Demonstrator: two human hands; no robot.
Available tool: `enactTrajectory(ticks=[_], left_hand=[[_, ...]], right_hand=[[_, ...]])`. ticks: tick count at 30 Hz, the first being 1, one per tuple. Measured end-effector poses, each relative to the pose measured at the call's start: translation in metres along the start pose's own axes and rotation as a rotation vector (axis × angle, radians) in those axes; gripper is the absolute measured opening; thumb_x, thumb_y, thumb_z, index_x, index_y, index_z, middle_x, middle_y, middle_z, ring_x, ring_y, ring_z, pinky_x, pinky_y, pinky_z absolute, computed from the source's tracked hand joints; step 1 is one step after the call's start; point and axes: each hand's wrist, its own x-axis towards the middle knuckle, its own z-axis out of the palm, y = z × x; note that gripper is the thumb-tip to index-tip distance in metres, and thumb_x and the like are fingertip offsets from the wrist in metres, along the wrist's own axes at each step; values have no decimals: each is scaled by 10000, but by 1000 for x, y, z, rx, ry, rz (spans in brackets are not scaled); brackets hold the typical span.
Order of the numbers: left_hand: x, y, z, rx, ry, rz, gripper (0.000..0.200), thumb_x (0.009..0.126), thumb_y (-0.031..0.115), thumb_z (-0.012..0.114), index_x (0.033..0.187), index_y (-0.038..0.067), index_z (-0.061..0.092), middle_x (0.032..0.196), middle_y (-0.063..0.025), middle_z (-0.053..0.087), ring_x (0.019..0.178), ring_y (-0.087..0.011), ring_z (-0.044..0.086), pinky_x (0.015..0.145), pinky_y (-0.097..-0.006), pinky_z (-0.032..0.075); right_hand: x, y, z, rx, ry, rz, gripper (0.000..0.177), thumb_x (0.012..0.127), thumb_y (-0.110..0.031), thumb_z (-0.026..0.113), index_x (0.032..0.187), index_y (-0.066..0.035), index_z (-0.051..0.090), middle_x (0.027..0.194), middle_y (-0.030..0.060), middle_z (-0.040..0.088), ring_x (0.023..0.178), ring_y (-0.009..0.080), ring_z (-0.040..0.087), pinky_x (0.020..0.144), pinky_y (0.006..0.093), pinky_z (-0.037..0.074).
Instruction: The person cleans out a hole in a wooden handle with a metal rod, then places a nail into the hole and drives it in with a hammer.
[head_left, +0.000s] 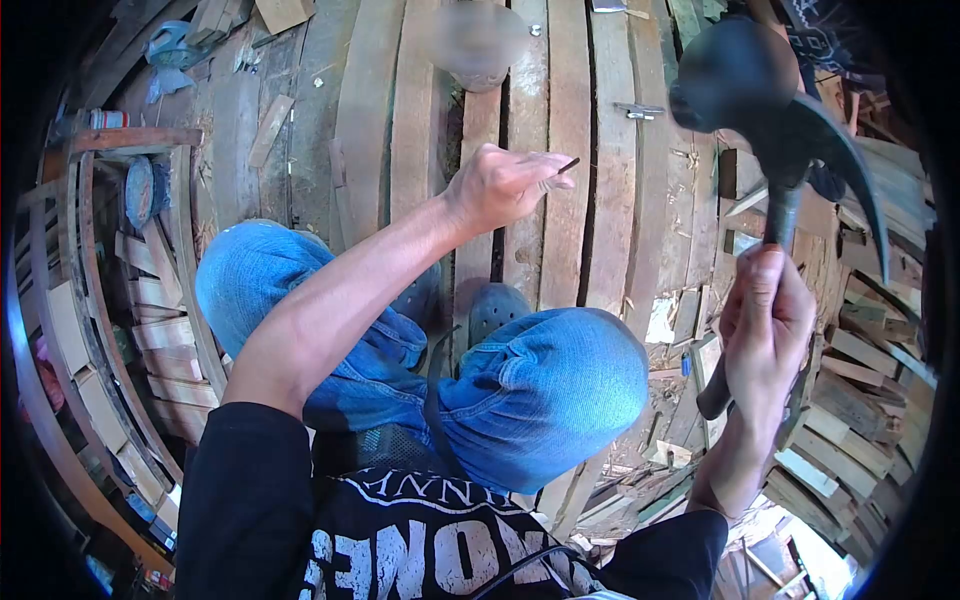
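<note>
My right hand point(765, 325) is wrapped round the handle of a claw hammer point(785, 215), raised at the right with its black head up and the curved claw pointing right. The hammer's striking end is blurred. Out over the floor planks, my left hand point(510, 187) is closed, pinching a short, thin, dark nail point(569, 165) that sticks out past the fingertips. Beneath that hand run long wooden planks point(560, 230) with dark gaps between them. My knees in blue jeans point(560, 385) are bent below the left forearm.
A blurred round container point(480, 45) stands on the planks ahead. A small metal piece point(640, 111) lies right of it. Stacked wood offcuts point(850, 430) fill the right side, and a wooden frame point(185, 250) with more pieces stands at the left.
</note>
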Motion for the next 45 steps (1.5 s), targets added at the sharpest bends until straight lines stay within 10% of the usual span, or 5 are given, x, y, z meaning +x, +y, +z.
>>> enactTrajectory(ticks=[10,16,23,31,45], left_hand=[[-8,-2,-2,-24,-133,-81,151,806,56,717,955,38,703,1002,-79,729,870,-231,721,687,-312,591],[-9,-1,-8,15,-136,-17,216,810,81,728,1017,40,684,1044,-88,719,910,-241,714,721,-331,595],[-14,-5,-7,17,-151,-14,217,810,47,702,1027,41,691,1037,-110,719,909,-263,714,737,-340,598],[-15,-11,-3,46,-71,10,271,766,-27,644,1016,60,703,936,-111,726,789,-264,718,657,-337,605],[-29,-11,-13,93,-209,4,430,706,298,828,1055,81,704,1026,-91,724,841,-223,722,684,-316,602]], right_hand=[[9,5,29,-153,-172,62,433,982,-423,562,831,-17,585,576,-69,390,525,40,341,473,246,249],[18,7,49,-101,-88,72,448,726,-313,872,1011,-34,668,490,-56,393,462,56,373,437,245,300],[33,32,76,-25,-93,40,530,712,-279,882,1127,-21,677,512,-70,369,485,36,365,439,242,287],[40,50,105,144,-53,1,154,854,-141,751,987,-64,743,521,-83,393,511,22,363,460,224,303],[42,65,107,-117,37,-241,160,889,-168,732,999,-51,735,617,-71,544,565,7,409,525,202,354]])
